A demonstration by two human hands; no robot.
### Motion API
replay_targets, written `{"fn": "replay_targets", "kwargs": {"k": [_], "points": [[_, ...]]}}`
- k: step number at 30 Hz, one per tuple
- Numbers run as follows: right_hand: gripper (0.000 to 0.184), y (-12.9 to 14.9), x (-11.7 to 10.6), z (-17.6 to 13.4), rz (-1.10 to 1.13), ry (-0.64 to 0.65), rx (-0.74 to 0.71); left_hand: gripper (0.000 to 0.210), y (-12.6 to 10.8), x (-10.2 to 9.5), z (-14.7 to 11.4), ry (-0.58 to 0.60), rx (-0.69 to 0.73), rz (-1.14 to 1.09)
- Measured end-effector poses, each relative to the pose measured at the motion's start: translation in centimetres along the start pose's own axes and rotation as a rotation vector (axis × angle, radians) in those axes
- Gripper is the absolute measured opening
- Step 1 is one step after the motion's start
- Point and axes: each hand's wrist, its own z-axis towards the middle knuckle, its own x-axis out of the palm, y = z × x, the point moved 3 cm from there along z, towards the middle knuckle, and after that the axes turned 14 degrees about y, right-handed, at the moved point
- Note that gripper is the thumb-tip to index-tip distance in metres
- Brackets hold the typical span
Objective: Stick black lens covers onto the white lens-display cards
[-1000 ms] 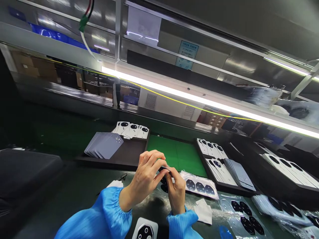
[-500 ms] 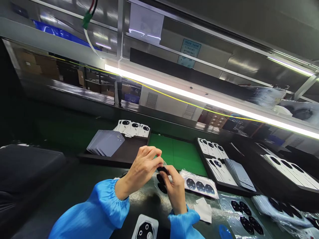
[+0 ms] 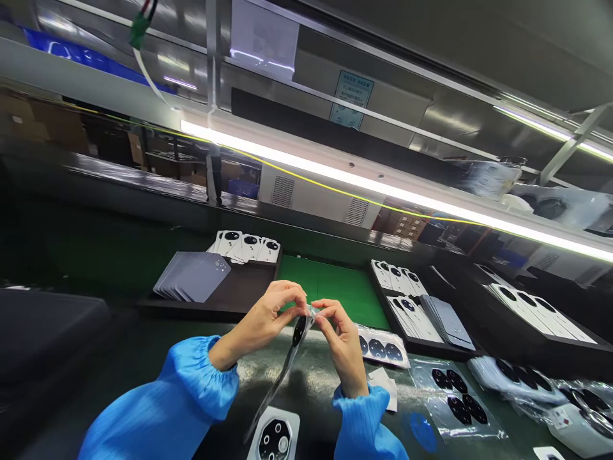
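Observation:
My left hand (image 3: 272,314) and my right hand (image 3: 343,338) are raised over the bench, fingers pinched on the upper edge of a clear plastic sheet (image 3: 286,372). The sheet hangs down edge-on between them, and a black round lens cover (image 3: 299,331) shows on it just under my left fingers. Below the hands lies a pale panel (image 3: 294,425) with a black camera plate (image 3: 275,439) on it. To the right of my right hand are a white paper piece (image 3: 391,391) and a wrapped pack of black lens covers (image 3: 377,349).
A black tray (image 3: 249,281) at the back left holds white and grey phone back panels. Another tray (image 3: 407,332) with similar panels stands right of the green mat (image 3: 330,281). Clear bags of black covers (image 3: 460,409) and a blue piece (image 3: 422,432) lie at the right.
The hands have moved slightly apart at the top. The plastic sheet, earlier lying flatter behind the right hand, now hangs edge-on between both hands. The camera view has shifted a little.

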Motion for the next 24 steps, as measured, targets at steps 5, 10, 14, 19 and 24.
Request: {"fn": "replay_targets", "kwargs": {"k": [5, 10, 14, 19, 24], "points": [[0.032, -0.1, -0.6, 0.0, 0.033, -0.093, 0.037, 0.017, 0.3, -1.1, 0.2, 0.036, -0.144, -0.143], [0.039, -0.8, -1.1, 0.1, 0.016, -0.189, 0.069, 0.023, 1.0, -1.2, 0.2, 0.115, -0.281, -0.37], [0.041, -1.1, -1.5, 0.0, -0.03, -0.292, 0.08, 0.029, 2.3, -1.1, -0.2, 0.15, -0.374, -0.535], [0.039, 1.0, -0.4, -0.9, -0.087, -0.233, 0.035, 0.026, 3.4, 0.2, 0.2, -0.042, -0.367, -0.719], [0.042, 1.7, 1.2, -1.0, -0.074, 0.041, -0.083, 0.045, 3.2, 2.7, 1.6, -0.13, -0.25, -1.088]]}}
